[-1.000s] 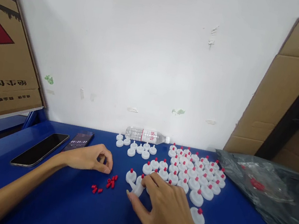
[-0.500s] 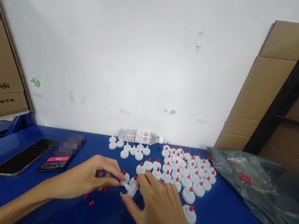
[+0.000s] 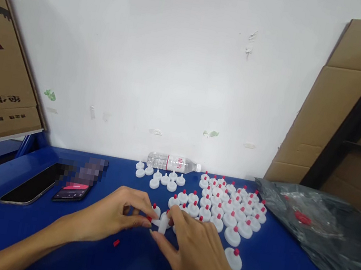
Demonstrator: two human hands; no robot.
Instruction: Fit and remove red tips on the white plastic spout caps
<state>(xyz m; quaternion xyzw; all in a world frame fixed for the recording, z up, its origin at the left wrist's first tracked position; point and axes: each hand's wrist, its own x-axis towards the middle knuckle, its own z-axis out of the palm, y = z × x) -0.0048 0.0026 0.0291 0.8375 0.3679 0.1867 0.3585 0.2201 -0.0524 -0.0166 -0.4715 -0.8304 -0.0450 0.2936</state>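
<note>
My left hand [image 3: 114,214] is closed, its thumb and fingertips pinching a small red cap [image 3: 149,219]. That cap is at the tip of a thin nozzle on a white plastic lid [image 3: 163,223]. My right hand [image 3: 198,245] grips the lid's edge between thumb and fingers, with the disc on edge and the nozzle pointing left. Whether the cap sits fully over the nozzle, I cannot tell. One loose red cap [image 3: 116,243] lies below my left hand. Beyond my right hand stand many white lids with red tips [image 3: 230,219], some partly hidden by it.
Several white lids without red tips [image 3: 154,183] stand near a clear bottle [image 3: 175,164] lying along the wall. Two phones [image 3: 30,185] lie at left. A dark plastic sheet [image 3: 332,241] with a clear bag of red pieces covers the right side. Cardboard [image 3: 331,110] leans behind it.
The held lid has turned more squarely on edge, its nozzle now pointing level at the red cap. Fewer loose red caps show beneath my left hand. The view has shifted slightly.
</note>
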